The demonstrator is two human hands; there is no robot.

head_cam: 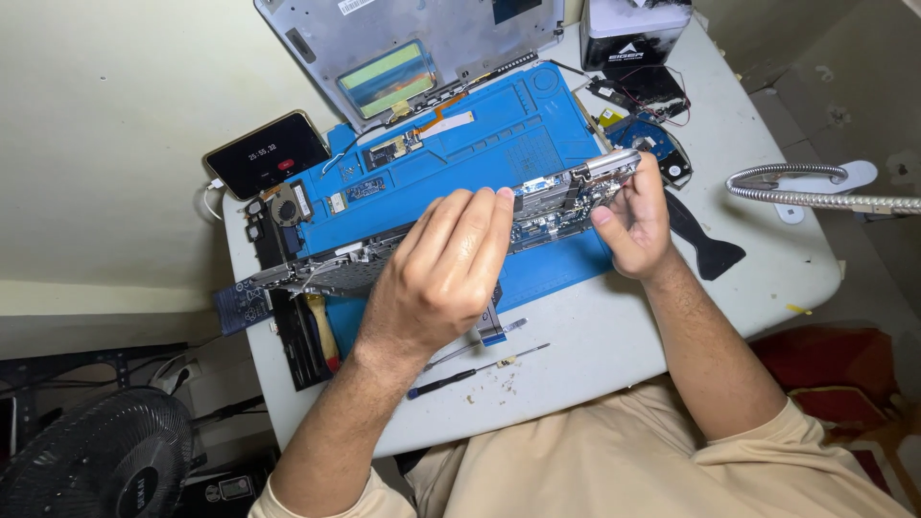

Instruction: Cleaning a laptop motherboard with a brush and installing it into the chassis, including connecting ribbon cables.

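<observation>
Everything is placed off the blue repair mat (460, 153) here. Just left of the mat's upper corner a dark phone (266, 153) lies with its screen lit, a red dot glowing on it. At the mat's left edge sits a small fan unit (283, 206), and below that a black tool tray (305, 341) runs down the white table (748, 278).

Over the mat's lower half, the stripped laptop chassis (552, 197) is up on its long edge, circuit boards exposed. By my reading the teardown is well along: the shell is off, small boards (389, 151) lie loose on the mat's upper left, yet the main board looks seated in the frame, so there seems more to lift out.

The left hand (441, 273) drapes over the chassis's middle, fingers curled down onto its top edge and pressing there. Below the mat, two thin screwdrivers (475, 369) rest on the table with specks of debris.

Above the mat leans the grey laptop cover (403, 48), a green and yellow rectangular sticker on its inner face and a small white label near its top edge.

The right hand (635, 223) pinches the chassis's hinge end, thumb below and fingers on top, closed on it.

Right of the mat's top corner stands a black and white box (633, 34) with a white mountain-shaped logo. Further right, a flexible metal lamp neck (825, 192) crosses in.
</observation>
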